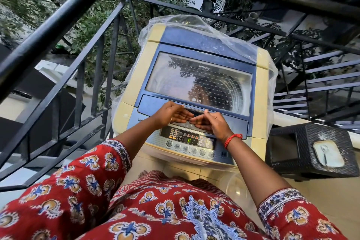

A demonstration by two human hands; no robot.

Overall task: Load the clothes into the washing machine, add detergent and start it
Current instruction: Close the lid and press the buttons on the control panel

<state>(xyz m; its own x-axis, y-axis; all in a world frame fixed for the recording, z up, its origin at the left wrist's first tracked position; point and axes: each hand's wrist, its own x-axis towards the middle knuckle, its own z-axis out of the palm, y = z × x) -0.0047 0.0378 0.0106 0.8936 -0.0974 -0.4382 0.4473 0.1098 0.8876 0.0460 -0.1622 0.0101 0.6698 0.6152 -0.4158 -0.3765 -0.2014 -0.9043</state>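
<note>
Red printed tunic (136,210) fills the bottom of the shot, both arms reaching out over the washer (194,87). It's a top-loader tucked against a black railing (64,31), with a clear plastic cover (187,23) pushed back over the rear. Lid (198,76) is down flat. Through the glass it's mostly reflections, so I can't tell if any clothes are in the drum.

Left hand (171,114) and right hand (211,122) are both at the lid's front edge, right by the handle recess. Fingers are loosely curled with the tips nearly touching each other, not clenched, and not holding any object. Whether they've actually hooked the lip, can't say from this angle.

Panel (189,140) just below the hands is lit and shows something like an "F", so the machine has power.

What could go wrong, my guess:
- wrists sit right above the buttons, so a stray press could change the programme or start it too soon
- if the lid goes up, that loose cover could slide forward or get pinched at the hinge
- no detergent anywhere in view, easy step to skip

Wicker stool (311,150) on the right holds a small tray.
</note>
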